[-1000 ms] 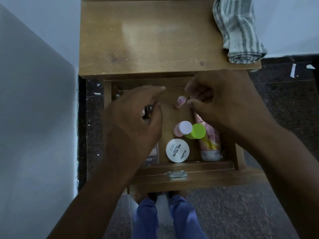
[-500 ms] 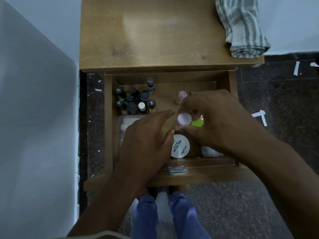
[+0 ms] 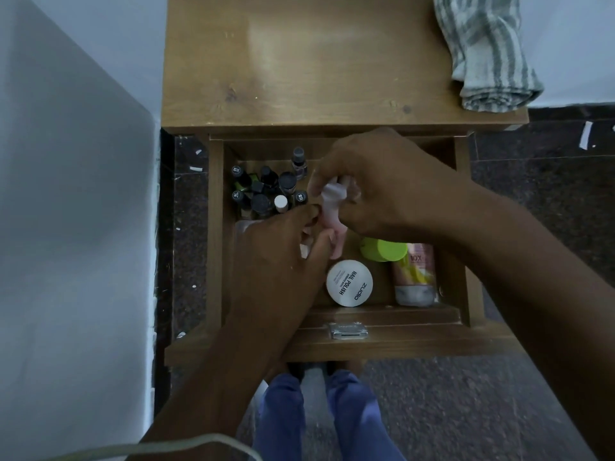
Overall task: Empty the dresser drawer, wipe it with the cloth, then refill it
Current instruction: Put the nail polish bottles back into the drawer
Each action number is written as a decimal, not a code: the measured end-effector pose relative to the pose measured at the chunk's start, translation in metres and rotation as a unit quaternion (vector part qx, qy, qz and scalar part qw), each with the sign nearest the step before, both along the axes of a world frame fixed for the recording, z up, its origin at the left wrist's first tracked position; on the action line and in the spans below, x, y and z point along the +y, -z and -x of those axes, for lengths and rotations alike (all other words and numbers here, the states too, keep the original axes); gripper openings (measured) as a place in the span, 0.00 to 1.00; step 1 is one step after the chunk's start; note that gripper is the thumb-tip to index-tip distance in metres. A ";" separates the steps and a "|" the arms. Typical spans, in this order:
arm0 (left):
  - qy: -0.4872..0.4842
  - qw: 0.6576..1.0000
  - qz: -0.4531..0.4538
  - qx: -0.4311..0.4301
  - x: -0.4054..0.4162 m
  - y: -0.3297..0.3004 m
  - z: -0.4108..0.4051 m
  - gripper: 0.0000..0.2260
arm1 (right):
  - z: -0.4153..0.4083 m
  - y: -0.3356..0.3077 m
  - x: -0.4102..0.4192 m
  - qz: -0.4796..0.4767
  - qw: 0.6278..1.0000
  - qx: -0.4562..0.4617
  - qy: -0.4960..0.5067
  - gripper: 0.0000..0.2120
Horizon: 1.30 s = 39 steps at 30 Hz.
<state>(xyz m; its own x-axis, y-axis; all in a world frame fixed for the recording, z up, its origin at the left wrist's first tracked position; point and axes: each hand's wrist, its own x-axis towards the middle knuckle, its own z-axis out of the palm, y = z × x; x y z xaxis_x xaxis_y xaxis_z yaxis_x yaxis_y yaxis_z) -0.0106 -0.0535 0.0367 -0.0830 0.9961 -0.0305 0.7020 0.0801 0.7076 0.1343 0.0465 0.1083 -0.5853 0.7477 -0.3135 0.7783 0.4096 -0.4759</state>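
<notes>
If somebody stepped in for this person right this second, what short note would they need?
Right hand and left hand both hold a pink bottle over the open drawer.
In the drawer: the nail polish bottles, a white round tin, a green-capped bottle, a pink tube.
The striped cloth lies unused on the dresser top.
Left: finish emptying, wipe, refill.

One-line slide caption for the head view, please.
Both hands, left and right, grip a pink bottle over the open drawer; striped cloth waits on the dresser top.
</notes>
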 end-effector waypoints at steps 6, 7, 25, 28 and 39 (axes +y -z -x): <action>-0.025 1.000 -0.002 0.016 0.001 0.002 -0.001 0.09 | 0.008 0.009 0.003 -0.087 0.993 -0.071 -0.047 0.15; -0.025 1.000 -0.004 0.015 0.001 0.002 -0.002 0.10 | 0.009 0.011 0.003 -0.098 0.991 -0.079 -0.048 0.14; 0.005 0.995 -0.013 0.101 0.008 0.010 -0.008 0.03 | 0.028 0.044 0.015 -0.081 0.985 -0.150 -0.038 0.13; 0.006 0.995 -0.027 0.095 0.006 0.013 -0.006 0.04 | 0.027 0.047 0.016 -0.077 0.986 -0.142 -0.033 0.15; -0.016 0.999 -0.035 0.029 -0.002 -0.008 -0.003 0.14 | 0.009 0.026 0.007 -0.067 0.995 -0.073 -0.026 0.18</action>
<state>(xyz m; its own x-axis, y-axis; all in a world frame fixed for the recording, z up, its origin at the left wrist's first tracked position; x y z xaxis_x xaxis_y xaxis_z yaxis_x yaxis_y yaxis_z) -0.0080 -0.0558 0.0445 -0.1140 0.9925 0.0449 0.7400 0.0547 0.6703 0.1250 0.0534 0.0819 -0.5804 0.7578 -0.2981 0.8108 0.5038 -0.2981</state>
